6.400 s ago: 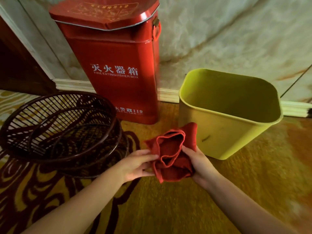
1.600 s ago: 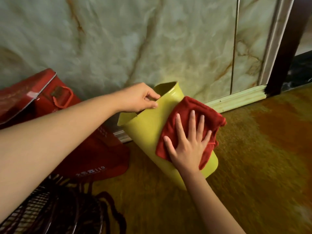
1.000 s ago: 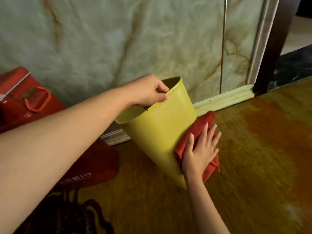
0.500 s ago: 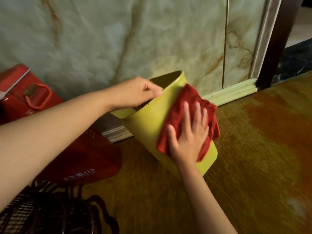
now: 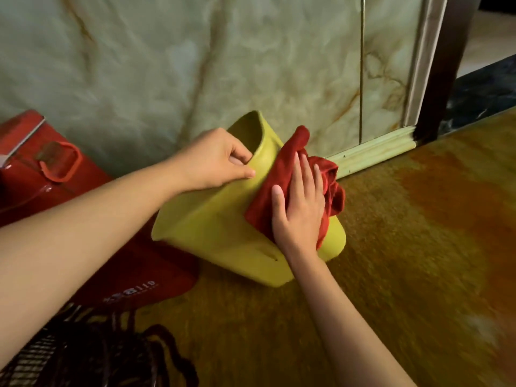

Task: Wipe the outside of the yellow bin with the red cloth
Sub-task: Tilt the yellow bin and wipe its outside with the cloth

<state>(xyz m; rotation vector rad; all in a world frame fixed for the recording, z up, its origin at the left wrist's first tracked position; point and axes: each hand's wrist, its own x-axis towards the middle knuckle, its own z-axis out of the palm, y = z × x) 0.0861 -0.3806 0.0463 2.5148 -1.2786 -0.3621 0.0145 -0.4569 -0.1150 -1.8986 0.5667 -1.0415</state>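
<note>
The yellow bin [image 5: 220,227] stands tilted on the carpet, its mouth turned to the left and toward the wall. My left hand [image 5: 216,160] grips the bin's rim, fingers curled over the edge. The red cloth [image 5: 282,174] lies bunched against the bin's right outer side. My right hand [image 5: 300,208] presses flat on the cloth with fingers spread, holding it against the bin wall. Part of the cloth hangs off the bin's right edge.
A red fire extinguisher box [image 5: 55,185] stands just left of the bin, against the marble wall [image 5: 195,65]. A dark wicker basket [image 5: 69,356] sits at the bottom left. A dark door frame [image 5: 446,65] rises at the right. Patterned carpet [image 5: 405,261] spreads to the right.
The bin has tipped and turned so more of its near side faces me. My right hand with the cloth slid down, back up, and now sits mid-wall on the right side.
</note>
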